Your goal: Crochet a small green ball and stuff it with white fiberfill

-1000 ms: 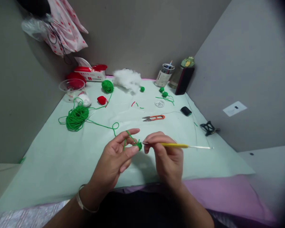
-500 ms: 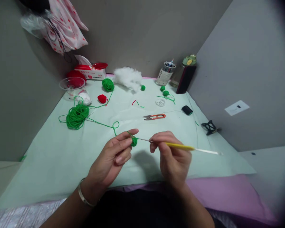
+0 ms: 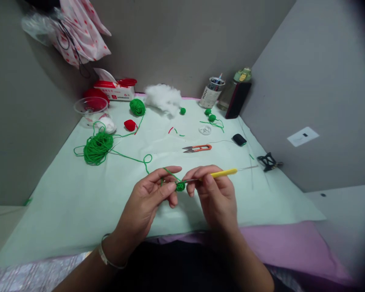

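Between the thumb and fingers of my left hand (image 3: 152,192) is a small green crochet piece (image 3: 180,186). Green yarn (image 3: 130,157) runs from a loose green skein (image 3: 97,148) at the left to this hand and passes over its raised index finger. My right hand (image 3: 216,194) grips a crochet hook (image 3: 223,173) by its yellow handle, pen-like. The hook's thin metal tip reaches the top of the green piece; whether it sits inside a stitch is too small to tell. Beyond my hands lie orange thread snips (image 3: 197,149).
Behind are a green yarn ball (image 3: 137,107), a red crocheted piece (image 3: 130,125), white stuffing (image 3: 163,98) and small green balls (image 3: 212,118). A tissue box (image 3: 117,90), a plastic cup (image 3: 91,109), a pen can (image 3: 212,92) and a bottle (image 3: 235,95) stand along the back.
My left hand has moved slightly right with the green piece. My right hand has come closer, and the hook's back end has swung upward. The yarn over the index finger now stretches to the piece.
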Demonstrator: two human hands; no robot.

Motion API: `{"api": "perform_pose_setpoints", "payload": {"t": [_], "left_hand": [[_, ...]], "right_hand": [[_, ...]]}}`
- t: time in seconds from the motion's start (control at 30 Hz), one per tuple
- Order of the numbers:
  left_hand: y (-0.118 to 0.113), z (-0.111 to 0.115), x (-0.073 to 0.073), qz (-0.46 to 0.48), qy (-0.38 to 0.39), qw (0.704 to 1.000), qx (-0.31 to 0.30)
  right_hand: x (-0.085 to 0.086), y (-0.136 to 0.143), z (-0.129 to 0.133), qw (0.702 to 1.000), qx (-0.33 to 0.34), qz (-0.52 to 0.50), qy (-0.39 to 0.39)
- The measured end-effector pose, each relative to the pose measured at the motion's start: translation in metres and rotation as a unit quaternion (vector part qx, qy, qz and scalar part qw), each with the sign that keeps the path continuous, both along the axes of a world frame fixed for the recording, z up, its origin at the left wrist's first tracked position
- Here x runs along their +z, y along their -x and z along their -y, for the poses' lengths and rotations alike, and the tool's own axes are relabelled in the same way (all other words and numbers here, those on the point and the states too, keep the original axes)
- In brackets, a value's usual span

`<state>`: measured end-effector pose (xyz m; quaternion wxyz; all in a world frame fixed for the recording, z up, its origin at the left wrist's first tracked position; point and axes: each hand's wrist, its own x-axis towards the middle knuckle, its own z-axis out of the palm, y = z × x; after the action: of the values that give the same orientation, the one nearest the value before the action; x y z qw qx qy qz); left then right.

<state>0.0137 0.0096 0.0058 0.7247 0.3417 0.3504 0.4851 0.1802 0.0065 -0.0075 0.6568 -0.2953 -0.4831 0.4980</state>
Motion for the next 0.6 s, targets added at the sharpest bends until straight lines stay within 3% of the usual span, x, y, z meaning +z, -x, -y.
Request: {"api": "perform_pose_setpoints", "payload": {"t": [0.13,0.3,0.43,0.6], "left_hand": [[0.001,0.001,-0.002,-0.019,-0.013,1.000,0.002],[0.003,0.001,-0.004,-0.079,-0.056,0.995,0.018],[0.002,0.003,-0.001,-0.133,-0.077,0.987,0.046],[-0.002,0.009,-0.001,-0.207,-0.131,0.960,0.134]], "right_hand": [[0.001,-0.002,0.002,1.000,0.008,0.014,-0.011],[0.002,-0.005,0.010,0.989,-0.047,0.124,-0.065],[0.006,-0.004,0.017,0.952,-0.096,0.248,-0.153],[0.003,0.000,0.021,0.891,-0.135,0.363,-0.235]]}}
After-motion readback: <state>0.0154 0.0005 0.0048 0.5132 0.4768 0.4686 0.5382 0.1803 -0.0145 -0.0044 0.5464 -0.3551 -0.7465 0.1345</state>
